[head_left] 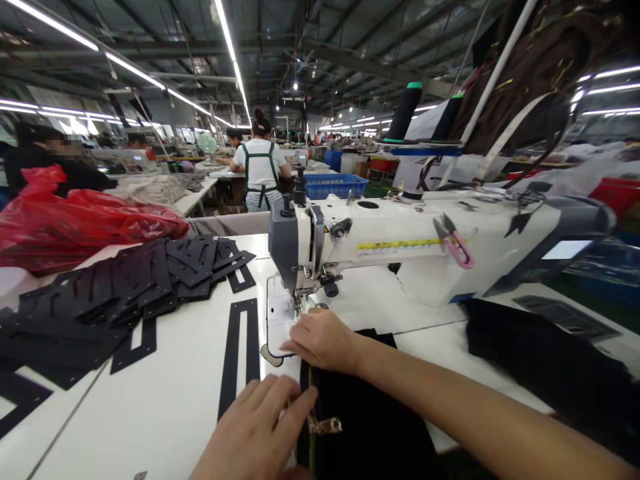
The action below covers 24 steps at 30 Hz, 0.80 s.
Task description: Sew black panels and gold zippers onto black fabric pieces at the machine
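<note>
1. Your white table (165,400) carries a sewing machine (370,233) with pink-handled scissors (454,241) on its arm.
2. To your left lies a heap of black frames (125,287), with a red bag (90,220) behind; one separate frame (240,347) is just beside the needle plate (281,320).
3. Beyond, a person in an apron (260,167) stands near a blue basket (333,185) in a large, strip-lit workroom.
4. The black cloth (375,420) with its brass zipper (311,453) lies in front of the needle, under your right forearm.
5. Your right hand (323,340) is curled beside the needle, at the cloth's far end; you cannot tell whether it grips.
6. Your left hand (260,427) is partly closed, fingertips at the zipper edge beside the metal pull (330,425); a pinch cannot be confirmed.
</note>
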{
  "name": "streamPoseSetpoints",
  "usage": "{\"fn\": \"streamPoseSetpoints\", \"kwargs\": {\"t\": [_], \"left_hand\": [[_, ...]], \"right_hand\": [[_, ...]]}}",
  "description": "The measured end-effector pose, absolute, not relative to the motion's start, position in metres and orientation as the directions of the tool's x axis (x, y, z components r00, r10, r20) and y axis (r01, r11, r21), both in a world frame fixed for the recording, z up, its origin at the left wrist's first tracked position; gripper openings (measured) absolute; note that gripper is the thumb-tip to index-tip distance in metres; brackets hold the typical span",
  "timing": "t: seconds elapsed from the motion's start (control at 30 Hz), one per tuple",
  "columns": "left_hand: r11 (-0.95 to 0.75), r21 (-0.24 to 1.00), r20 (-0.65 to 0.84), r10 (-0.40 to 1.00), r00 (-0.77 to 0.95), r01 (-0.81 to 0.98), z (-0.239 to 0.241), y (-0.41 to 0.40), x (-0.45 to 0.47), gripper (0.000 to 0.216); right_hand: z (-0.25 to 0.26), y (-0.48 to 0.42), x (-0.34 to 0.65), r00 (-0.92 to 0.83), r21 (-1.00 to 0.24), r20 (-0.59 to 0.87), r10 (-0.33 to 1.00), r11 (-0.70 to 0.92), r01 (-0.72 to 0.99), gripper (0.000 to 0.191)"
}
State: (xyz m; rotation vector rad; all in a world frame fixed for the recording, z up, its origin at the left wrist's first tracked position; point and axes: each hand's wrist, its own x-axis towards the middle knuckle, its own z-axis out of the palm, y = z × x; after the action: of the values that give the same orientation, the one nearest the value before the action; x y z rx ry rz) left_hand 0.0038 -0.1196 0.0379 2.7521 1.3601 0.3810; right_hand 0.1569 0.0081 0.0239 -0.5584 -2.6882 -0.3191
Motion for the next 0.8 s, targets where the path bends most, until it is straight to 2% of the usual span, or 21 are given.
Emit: {"fn": "streamPoseSetpoints", "kwargs": {"t": [0.07, 0.17, 0.27, 0.37, 0.47, 0.6, 0.67, 0.8], "left_hand": [[-0.65, 0.072, 0.182, 0.754, 0.631, 0.756, 0.044, -0.107, 0.003, 0.067], [-0.712, 0.027, 0.13, 0.699, 0.704, 0.702, 0.045, -0.093, 0.003, 0.074], [-0.739, 0.01, 0.109, 0.671, 0.733, 0.674, 0.044, -0.084, 0.001, 0.072], [-0.725, 0.037, 0.121, 0.687, 0.717, 0.688, 0.049, -0.08, 0.001, 0.078], [-0.737, 0.028, 0.124, 0.673, 0.729, 0.676, 0.055, -0.076, 0.004, 0.082], [-0.747, -0.007, 0.107, 0.66, 0.743, 0.665, 0.05, -0.067, 0.008, 0.092], [-0.728, 0.007, 0.112, 0.681, 0.723, 0.685, 0.043, -0.061, 0.01, 0.103], [-0.639, 0.011, 0.166, 0.76, 0.629, 0.769, 0.033, -0.051, 0.017, 0.115]], "right_hand": [[0.025, 0.007, 0.153, -0.825, 0.092, 0.422, 0.377, 0.887, 0.453, 0.027], [0.037, -0.004, 0.182, -0.754, 0.04, 0.451, 0.477, 0.833, 0.551, 0.021], [0.035, -0.015, 0.229, -0.514, -0.023, 0.471, 0.717, 0.593, 0.805, 0.022], [0.02, -0.019, 0.264, -0.339, -0.122, 0.367, 0.866, 0.406, 0.906, 0.028], [0.011, -0.019, 0.273, -0.255, -0.249, 0.369, 0.894, 0.36, 0.899, 0.033], [0.016, -0.014, 0.261, -0.118, -0.344, 0.412, 0.904, 0.274, 0.898, 0.036], [0.019, -0.003, 0.251, -0.129, -0.318, 0.402, 0.906, 0.271, 0.908, 0.031], [0.016, 0.028, 0.236, -0.186, -0.047, 0.349, 0.918, 0.215, 0.975, 0.021]]}}
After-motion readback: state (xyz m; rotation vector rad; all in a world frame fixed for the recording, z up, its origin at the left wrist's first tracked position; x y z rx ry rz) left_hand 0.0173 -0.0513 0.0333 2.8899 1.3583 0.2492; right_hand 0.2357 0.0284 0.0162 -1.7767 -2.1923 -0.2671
